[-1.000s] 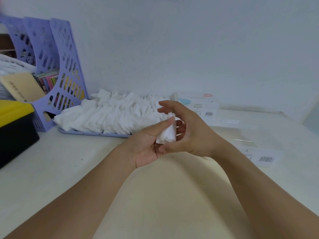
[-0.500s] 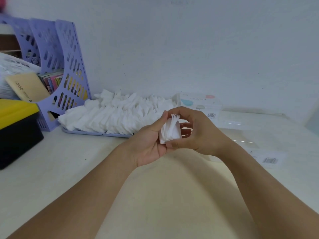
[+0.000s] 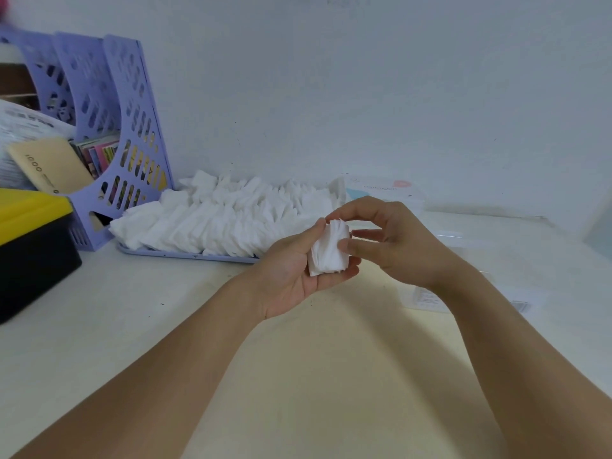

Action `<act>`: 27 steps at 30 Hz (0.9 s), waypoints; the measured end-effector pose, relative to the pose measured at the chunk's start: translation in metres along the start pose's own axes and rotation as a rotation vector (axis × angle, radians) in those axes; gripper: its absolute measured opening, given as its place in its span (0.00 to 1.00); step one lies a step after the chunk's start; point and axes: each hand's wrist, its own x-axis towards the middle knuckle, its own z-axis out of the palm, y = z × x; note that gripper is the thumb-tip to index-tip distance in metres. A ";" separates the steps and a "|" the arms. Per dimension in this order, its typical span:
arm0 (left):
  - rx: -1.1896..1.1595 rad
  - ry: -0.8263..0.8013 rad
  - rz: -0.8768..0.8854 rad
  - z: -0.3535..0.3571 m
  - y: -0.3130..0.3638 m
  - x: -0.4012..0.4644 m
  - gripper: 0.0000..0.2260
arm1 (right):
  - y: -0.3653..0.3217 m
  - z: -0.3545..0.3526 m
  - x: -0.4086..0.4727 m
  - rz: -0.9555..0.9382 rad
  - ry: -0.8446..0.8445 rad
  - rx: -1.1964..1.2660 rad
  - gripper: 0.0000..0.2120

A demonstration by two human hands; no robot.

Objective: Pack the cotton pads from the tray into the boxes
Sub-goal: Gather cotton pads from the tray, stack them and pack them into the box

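The left hand lies palm up above the table, its thumb and curled fingers gripping a small stack of pads that stands on edge in the palm. The right hand meets it from the other side, thumb pressed to the stack's face and forefinger arched over its top edge, so both hands clamp the same stack. A second ago the left thumb lay across the front of the stack and hid most of it; now the thumb has slid to the left edge, the fanned edges of the pads show, and the right fingers have lifted and spread a little. Both hands sit slightly further right than before. Behind them the tray is heaped with pads, unchanged. A box stands just right of the tray against the wall, and a clear box lies behind the right wrist. At far left stand a purple file rack and a yellow-lidded black case.
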 end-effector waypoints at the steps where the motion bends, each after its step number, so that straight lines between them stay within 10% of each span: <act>1: 0.019 0.012 0.012 0.000 0.000 0.000 0.17 | 0.001 -0.001 0.000 -0.013 0.017 -0.009 0.14; 12: 0.061 -0.100 0.036 -0.002 0.000 0.000 0.26 | -0.001 -0.006 0.001 -0.036 0.027 -0.033 0.18; 27: -0.016 -0.004 -0.003 -0.001 0.000 0.002 0.15 | -0.006 -0.007 -0.001 -0.105 0.005 -0.030 0.18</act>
